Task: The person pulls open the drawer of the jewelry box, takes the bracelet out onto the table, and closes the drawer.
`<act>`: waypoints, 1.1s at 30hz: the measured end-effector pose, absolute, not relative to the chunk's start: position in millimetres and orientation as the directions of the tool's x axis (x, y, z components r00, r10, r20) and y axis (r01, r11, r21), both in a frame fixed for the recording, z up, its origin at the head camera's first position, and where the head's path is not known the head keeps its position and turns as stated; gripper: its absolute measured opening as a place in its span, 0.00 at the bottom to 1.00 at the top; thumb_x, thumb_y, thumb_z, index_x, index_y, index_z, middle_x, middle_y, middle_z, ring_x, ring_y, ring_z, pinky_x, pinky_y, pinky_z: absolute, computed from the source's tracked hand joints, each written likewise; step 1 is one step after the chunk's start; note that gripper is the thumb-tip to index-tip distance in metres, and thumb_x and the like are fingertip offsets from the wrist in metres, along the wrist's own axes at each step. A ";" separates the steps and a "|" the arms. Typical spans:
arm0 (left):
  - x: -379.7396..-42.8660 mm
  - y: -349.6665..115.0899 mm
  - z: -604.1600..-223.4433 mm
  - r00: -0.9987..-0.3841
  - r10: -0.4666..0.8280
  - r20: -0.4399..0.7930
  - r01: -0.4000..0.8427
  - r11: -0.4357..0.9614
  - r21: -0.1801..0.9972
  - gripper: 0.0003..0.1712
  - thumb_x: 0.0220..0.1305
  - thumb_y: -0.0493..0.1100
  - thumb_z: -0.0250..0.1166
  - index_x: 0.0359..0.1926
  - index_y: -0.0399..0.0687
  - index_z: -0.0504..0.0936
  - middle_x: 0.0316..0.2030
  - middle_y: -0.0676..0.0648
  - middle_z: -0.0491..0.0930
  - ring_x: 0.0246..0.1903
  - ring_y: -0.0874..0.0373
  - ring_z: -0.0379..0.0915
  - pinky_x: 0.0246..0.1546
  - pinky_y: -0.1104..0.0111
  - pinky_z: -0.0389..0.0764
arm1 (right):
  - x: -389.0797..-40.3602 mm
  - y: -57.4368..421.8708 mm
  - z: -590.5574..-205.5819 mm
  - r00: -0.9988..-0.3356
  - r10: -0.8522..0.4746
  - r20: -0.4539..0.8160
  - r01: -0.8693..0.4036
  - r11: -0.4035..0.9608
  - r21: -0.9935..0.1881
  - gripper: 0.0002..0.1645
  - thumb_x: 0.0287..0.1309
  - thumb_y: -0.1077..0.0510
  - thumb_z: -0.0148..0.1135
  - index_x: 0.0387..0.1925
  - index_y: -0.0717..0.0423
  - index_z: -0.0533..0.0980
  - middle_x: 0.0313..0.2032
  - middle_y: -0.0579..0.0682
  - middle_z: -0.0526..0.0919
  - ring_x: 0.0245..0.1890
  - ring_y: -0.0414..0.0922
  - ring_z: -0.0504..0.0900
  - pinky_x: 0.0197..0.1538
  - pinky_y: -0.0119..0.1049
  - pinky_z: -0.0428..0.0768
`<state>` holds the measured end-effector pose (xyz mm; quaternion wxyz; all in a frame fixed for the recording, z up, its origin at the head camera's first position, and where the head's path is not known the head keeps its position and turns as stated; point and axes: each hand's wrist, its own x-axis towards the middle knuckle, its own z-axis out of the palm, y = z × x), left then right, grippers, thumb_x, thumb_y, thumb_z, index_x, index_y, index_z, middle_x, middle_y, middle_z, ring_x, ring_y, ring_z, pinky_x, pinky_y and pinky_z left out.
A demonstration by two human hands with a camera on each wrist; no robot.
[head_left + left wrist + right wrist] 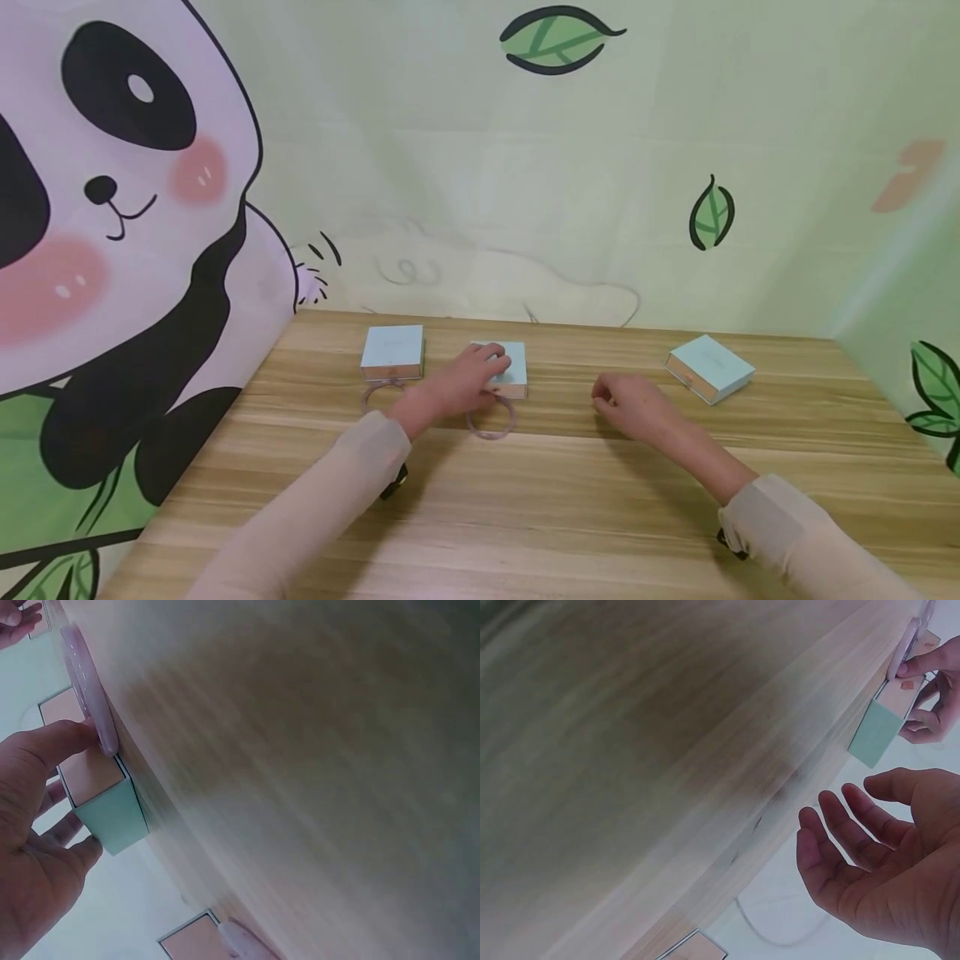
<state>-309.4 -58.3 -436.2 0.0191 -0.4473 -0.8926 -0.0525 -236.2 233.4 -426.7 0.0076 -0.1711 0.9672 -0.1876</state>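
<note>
My left hand point(467, 379) lies over the middle light-blue box point(517, 367), gripping it with the fingers across its top and the thumb at its pink front. In the left wrist view the thumb tip also meets the edge of a pale pink bangle point(91, 690) in front of that box. A second bangle point(367, 398), partly hidden by the left wrist, lies before the left light-blue box point(393, 346). My right hand point(633, 404) holds nothing; its fingers hang loosely curled over the table, between the middle box and the right light-blue box point(708, 367).
The wooden table point(510, 517) ends at a pale green backdrop point(420, 167) with leaf drawings and a large panda point(150, 208) at the left. The right box stands turned at an angle, with a pink front like the others.
</note>
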 end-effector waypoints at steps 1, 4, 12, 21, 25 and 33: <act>-310.9 -58.7 -436.2 -0.603 0.793 0.080 0.797 0.599 0.071 0.23 0.66 0.41 0.71 0.56 0.42 0.71 0.61 0.39 0.70 0.60 0.42 0.68 0.66 0.53 0.69 | -236.4 233.5 -426.8 -0.942 -0.332 0.047 -0.326 0.871 -0.368 0.08 0.68 0.61 0.60 0.42 0.62 0.81 0.37 0.52 0.86 0.34 0.44 0.82 0.41 0.44 0.83; -314.4 -58.2 -436.7 -0.619 0.782 0.074 0.786 0.617 0.048 0.23 0.66 0.40 0.71 0.56 0.43 0.71 0.60 0.41 0.70 0.60 0.44 0.69 0.66 0.54 0.68 | -236.8 233.7 -426.8 -0.944 -0.328 0.044 -0.320 0.870 -0.376 0.09 0.68 0.61 0.60 0.43 0.62 0.81 0.37 0.52 0.86 0.34 0.44 0.82 0.40 0.43 0.83; -315.4 -57.4 -430.4 -0.681 0.731 0.048 0.729 0.670 0.139 0.22 0.62 0.38 0.72 0.52 0.43 0.71 0.56 0.43 0.71 0.54 0.46 0.70 0.60 0.56 0.72 | -236.2 235.2 -423.1 -0.946 -0.319 0.054 -0.313 0.860 -0.403 0.10 0.69 0.61 0.59 0.44 0.63 0.81 0.39 0.54 0.86 0.36 0.46 0.83 0.41 0.44 0.83; -278.0 -8.1 -408.4 -0.717 0.696 0.017 0.697 0.717 0.034 0.25 0.71 0.45 0.63 0.65 0.43 0.73 0.69 0.43 0.68 0.71 0.47 0.61 0.75 0.52 0.57 | -235.2 262.5 -414.6 -0.950 -0.286 0.124 -0.311 0.865 -0.393 0.09 0.69 0.62 0.59 0.42 0.65 0.81 0.37 0.56 0.86 0.37 0.50 0.84 0.38 0.46 0.83; -249.2 35.5 -408.4 -0.681 0.733 -0.002 0.733 0.681 -0.015 0.30 0.75 0.50 0.59 0.72 0.46 0.68 0.73 0.46 0.64 0.75 0.50 0.55 0.76 0.54 0.55 | -234.0 281.4 -411.9 -0.957 -0.251 0.142 -0.287 0.882 -0.373 0.09 0.68 0.62 0.59 0.41 0.65 0.81 0.36 0.57 0.87 0.34 0.52 0.85 0.35 0.46 0.82; -221.4 102.9 -413.2 -0.661 0.750 0.002 0.749 0.660 -0.061 0.28 0.78 0.53 0.52 0.73 0.53 0.67 0.74 0.53 0.63 0.75 0.56 0.55 0.75 0.60 0.59 | -240.7 323.7 -403.4 -0.959 -0.215 0.187 -0.267 0.905 -0.332 0.12 0.69 0.61 0.58 0.42 0.68 0.81 0.37 0.62 0.86 0.34 0.55 0.84 0.32 0.47 0.81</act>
